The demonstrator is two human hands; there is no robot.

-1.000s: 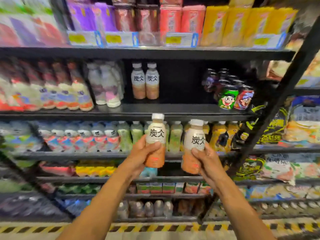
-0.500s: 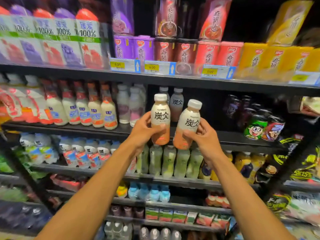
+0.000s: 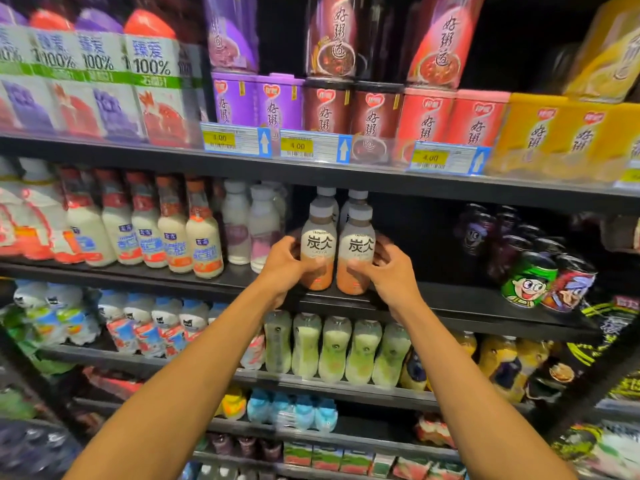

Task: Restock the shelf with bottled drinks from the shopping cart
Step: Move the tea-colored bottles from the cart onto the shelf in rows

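Two latte bottles with white caps and white labels stand upright side by side at the front of the black middle shelf (image 3: pixel 450 299). My left hand (image 3: pixel 282 263) grips the left bottle (image 3: pixel 318 245) low on its body. My right hand (image 3: pixel 389 271) grips the right bottle (image 3: pixel 356 249) the same way. Directly behind them stand two more of the same bottles (image 3: pixel 327 197), mostly hidden. The shopping cart is out of view.
White milk bottles (image 3: pixel 204 237) and pale pink bottles (image 3: pixel 239 230) crowd the shelf to the left. Cartoon cans (image 3: pixel 528 278) sit at the right, with a dark gap between. Porridge cans (image 3: pixel 374 116) and price tags line the shelf above. Green drinks (image 3: pixel 334 348) fill the shelf below.
Both hands have carried the two bottles up and forward from mid-air onto the middle shelf, in front of the two that stood there. The view has moved closer to the shelves.
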